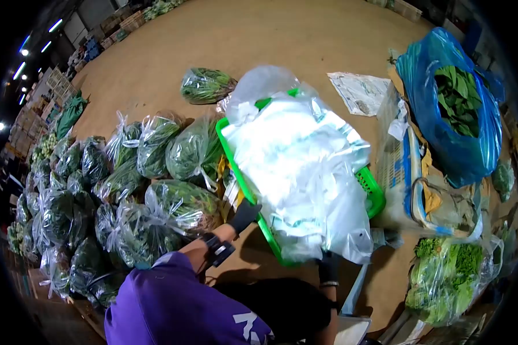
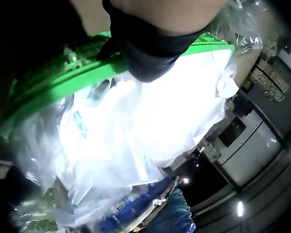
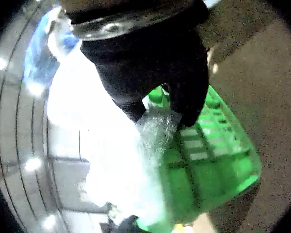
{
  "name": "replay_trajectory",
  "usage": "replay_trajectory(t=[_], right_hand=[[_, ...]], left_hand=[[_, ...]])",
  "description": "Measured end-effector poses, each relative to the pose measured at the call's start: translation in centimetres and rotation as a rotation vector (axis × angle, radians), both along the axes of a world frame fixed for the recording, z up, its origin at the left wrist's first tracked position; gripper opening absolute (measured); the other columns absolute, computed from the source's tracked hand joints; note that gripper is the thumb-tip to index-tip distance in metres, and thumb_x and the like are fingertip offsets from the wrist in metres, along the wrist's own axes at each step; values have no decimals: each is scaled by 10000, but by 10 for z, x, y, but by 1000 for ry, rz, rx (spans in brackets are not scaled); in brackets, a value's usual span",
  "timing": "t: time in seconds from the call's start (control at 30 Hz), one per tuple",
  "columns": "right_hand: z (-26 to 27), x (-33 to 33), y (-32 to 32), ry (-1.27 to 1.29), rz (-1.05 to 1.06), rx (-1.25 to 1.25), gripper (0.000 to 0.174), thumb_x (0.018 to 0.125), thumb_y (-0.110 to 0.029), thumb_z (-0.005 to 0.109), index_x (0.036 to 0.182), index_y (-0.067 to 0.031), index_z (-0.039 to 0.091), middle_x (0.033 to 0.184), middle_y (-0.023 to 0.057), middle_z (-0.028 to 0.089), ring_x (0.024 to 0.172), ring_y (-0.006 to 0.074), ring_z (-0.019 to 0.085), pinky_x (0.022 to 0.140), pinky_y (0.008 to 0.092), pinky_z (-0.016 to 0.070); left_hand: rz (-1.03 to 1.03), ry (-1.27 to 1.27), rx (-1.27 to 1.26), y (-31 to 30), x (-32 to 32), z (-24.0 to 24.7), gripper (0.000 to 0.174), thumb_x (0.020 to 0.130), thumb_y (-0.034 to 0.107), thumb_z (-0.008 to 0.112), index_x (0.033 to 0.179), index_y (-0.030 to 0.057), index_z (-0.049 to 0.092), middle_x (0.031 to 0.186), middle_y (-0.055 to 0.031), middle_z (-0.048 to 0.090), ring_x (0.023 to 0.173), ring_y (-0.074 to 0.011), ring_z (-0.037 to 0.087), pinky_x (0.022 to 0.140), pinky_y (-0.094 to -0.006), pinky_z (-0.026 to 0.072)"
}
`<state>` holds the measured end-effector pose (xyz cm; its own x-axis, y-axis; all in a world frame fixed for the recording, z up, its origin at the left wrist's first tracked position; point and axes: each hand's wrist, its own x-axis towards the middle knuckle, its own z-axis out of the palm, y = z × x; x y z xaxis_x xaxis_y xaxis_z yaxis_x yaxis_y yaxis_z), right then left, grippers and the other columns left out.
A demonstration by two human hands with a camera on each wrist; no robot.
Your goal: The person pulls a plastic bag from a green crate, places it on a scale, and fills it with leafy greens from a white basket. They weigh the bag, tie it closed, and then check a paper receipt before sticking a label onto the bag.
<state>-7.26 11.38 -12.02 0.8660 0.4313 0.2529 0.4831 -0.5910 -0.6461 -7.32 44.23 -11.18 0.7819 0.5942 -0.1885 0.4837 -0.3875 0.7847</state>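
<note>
A green plastic crate point(image 1: 377, 195) point(image 2: 63, 91) point(image 3: 211, 177) is tilted and heaped with white and clear plastic bags point(image 1: 305, 161) point(image 2: 136, 126) point(image 3: 106, 145). My left hand point(image 1: 245, 216) point(image 2: 150, 58), in a dark glove, grips the crate's left rim; its fingertips are hidden by the rim and bags. At the near end, my right hand point(image 1: 328, 269) point(image 3: 150, 73), also gloved, has its fingers bent over the crate's edge, with clear plastic between thumb and fingers. Bags partly cover this hand in the head view.
Bagged green vegetables point(image 1: 184, 201) crowd the left side; one bag point(image 1: 206, 85) lies beyond the crate. At right stand a worn crate point(image 1: 394, 155), a blue bag of leaves point(image 1: 443, 115) and bagged lettuce point(image 1: 449, 276). A flat white sack point(image 1: 360, 92) lies on the floor.
</note>
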Motion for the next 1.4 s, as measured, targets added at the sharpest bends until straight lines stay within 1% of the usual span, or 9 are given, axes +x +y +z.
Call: replay_trajectory(t=[0.1,0.2,0.4,0.43,0.6,0.87,1.0,1.2,1.4], right_hand=[[9,6,-10,757,-406,592,132,777,-98,494,783,26,538,629,18,507,544,99,448,494,255,366],[58,3,-1,569,-332,598,307,725,-52,573,1006,42,491,938,111,533,857,195,503,761,310,415],[133,1,7,210,-451,68,498,713,-86,604,1150,18,388,1157,168,428,1097,245,394,868,342,370],[98,3,-2,314,-433,621,569,682,-156,659,1154,14,390,1146,130,450,1064,253,425,868,346,374],[89,52,37,-60,-100,-474,565,684,-347,646,1114,-47,435,1085,137,472,1012,248,439,858,359,354],[96,75,51,-62,-324,-219,498,697,-248,608,1069,28,428,1008,208,488,900,381,471,758,448,385],[54,67,34,4,-252,-198,648,690,-373,596,1144,31,370,1137,232,411,1037,393,381,872,460,308],[56,31,3,-176,-115,-248,476,732,-255,583,1121,-23,438,1113,201,470,966,391,463,810,447,373],[179,-67,-76,486,-60,-43,184,776,-138,513,678,-32,628,677,129,601,617,239,587,543,316,445]], left_hand=[[-338,285,-626,19,-6,53,456,718,419,602,833,-13,507,694,-108,574,570,-177,590,436,-289,476],[-1003,192,344,108,43,85,299,741,353,568,783,58,593,696,-93,607,626,-212,581,628,-333,453],[-42,-314,1020,200,219,143,731,604,361,691,1184,32,390,1189,-256,383,1026,-338,460,895,-367,340],[-88,-130,810,200,228,154,847,570,398,701,1227,33,310,1209,-271,346,1034,-348,450,913,-367,323],[91,280,452,214,263,74,825,576,564,594,1239,139,346,936,-188,574,879,-306,551,755,-371,429],[228,-594,-100,241,253,90,303,774,208,512,977,-12,554,819,-82,599,735,-168,562,668,-288,448],[-231,-937,-439,114,180,262,378,780,149,513,1114,-19,461,927,-62,573,724,-129,559,628,-246,456],[-765,-643,-333,-23,75,218,406,755,-23,475,1152,59,465,1174,-90,463,977,-128,493,752,-247,449],[-368,-374,-737,-75,19,171,488,673,-118,478,1140,19,447,1090,-66,505,828,-125,533,683,-247,487]])
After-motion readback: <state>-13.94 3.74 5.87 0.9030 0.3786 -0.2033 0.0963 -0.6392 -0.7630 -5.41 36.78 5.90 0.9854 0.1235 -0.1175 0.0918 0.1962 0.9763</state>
